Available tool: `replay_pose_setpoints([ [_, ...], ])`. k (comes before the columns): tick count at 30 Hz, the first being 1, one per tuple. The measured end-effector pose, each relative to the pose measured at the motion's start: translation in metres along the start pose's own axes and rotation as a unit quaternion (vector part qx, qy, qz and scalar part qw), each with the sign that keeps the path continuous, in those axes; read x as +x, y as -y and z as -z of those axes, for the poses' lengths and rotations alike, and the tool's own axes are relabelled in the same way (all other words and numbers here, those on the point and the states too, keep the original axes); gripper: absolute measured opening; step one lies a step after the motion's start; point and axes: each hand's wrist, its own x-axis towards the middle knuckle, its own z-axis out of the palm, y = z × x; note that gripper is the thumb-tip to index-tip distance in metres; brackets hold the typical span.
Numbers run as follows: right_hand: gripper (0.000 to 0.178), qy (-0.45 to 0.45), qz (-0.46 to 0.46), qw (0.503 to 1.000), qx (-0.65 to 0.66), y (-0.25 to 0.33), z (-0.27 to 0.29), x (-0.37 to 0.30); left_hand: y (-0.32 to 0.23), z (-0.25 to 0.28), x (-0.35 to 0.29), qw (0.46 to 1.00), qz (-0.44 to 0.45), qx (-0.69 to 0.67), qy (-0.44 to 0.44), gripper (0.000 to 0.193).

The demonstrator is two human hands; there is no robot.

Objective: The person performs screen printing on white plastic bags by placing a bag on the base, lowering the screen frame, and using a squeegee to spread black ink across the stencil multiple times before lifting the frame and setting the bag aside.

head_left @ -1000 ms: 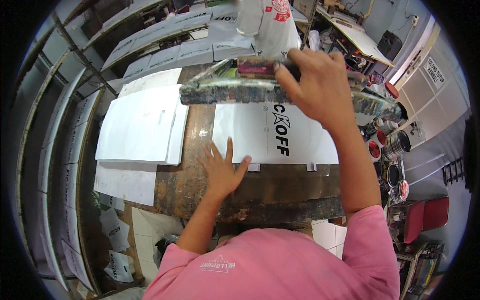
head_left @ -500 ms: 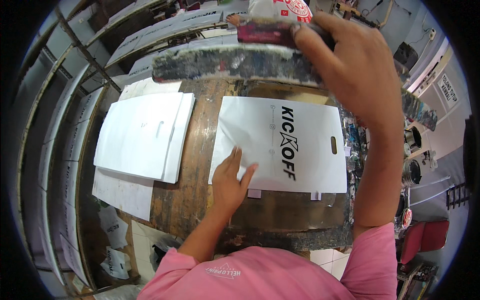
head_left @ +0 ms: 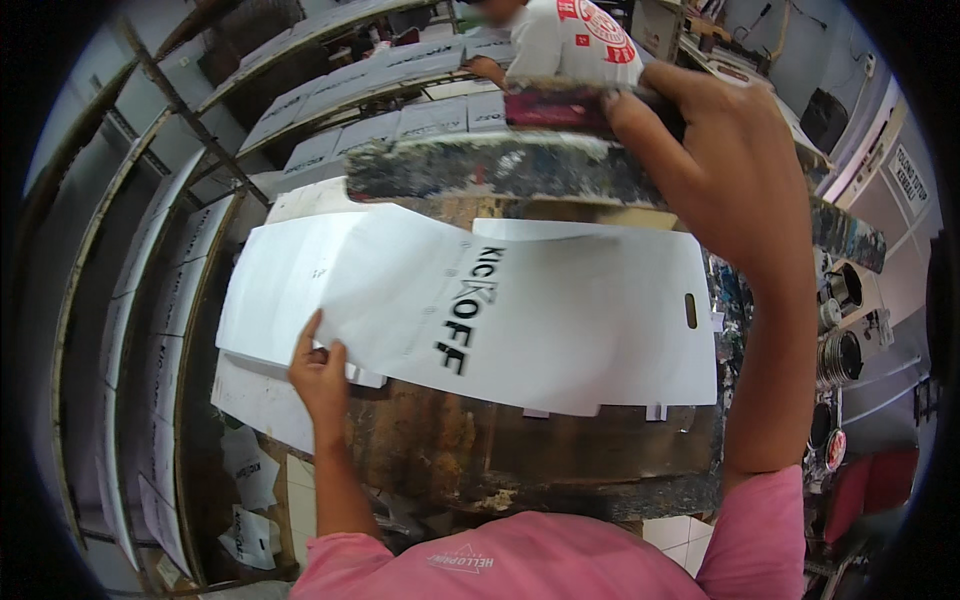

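Observation:
A white flat bag (head_left: 390, 310) with black print is being drawn leftward off the work table, its near edge pinched by my left hand (head_left: 322, 378). Under its right end lies another white bag (head_left: 655, 300) with an oval handle hole and no print showing. The moving bag's left part overlaps a stack of white bags (head_left: 280, 285). At the upper right, my right hand (head_left: 720, 170) is closed round a squeegee (head_left: 555, 110) stained dark and pink. Against that hand, an ink-crusted screen frame (head_left: 480, 172) is tilted up above the table; the fingertips are hidden.
Racks (head_left: 190, 290) holding printed bags stand at the left, and more run across the back. A co-worker in a white shirt (head_left: 575, 45) reaches toward the back rack. Ink cans (head_left: 840, 355) line the right. Printed bags (head_left: 250, 535) lie on the floor, lower left.
My left hand has gone from lying on the printed bag to pinching it, sliding it left and baring a bag underneath. My right hand still holds the squeegee up. The co-worker shows more.

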Motion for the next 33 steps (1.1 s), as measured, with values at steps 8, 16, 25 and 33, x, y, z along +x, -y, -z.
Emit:
replay_pose_setpoints([
  [8, 0.049, -0.011, -0.011, 1.0, -0.026, 0.013, -0.002, -0.02, 0.18, 0.118, 0.169, 0.991, 0.098, 0.089, 0.011, 0.063],
  [16, 0.053, 0.033, -0.037, 0.998, -0.048, 0.023, 0.002, -0.038, 0.082, 0.058, 0.145, 0.966, -0.196, 0.166, -0.02, 0.071],
  [25, 0.042, 0.3, 0.016, 0.954, -0.004, 0.036, -0.041, -0.223, -0.076, -0.022, -0.154, 0.67, 0.393, -0.573, 0.263, 0.111],
  [33, 0.038, 0.316, -0.048, 0.945, 0.074, 0.041, -0.101, -0.31, 0.007, -0.034, -0.194, 0.688, 0.479, -0.46, 0.294, 0.118],
])
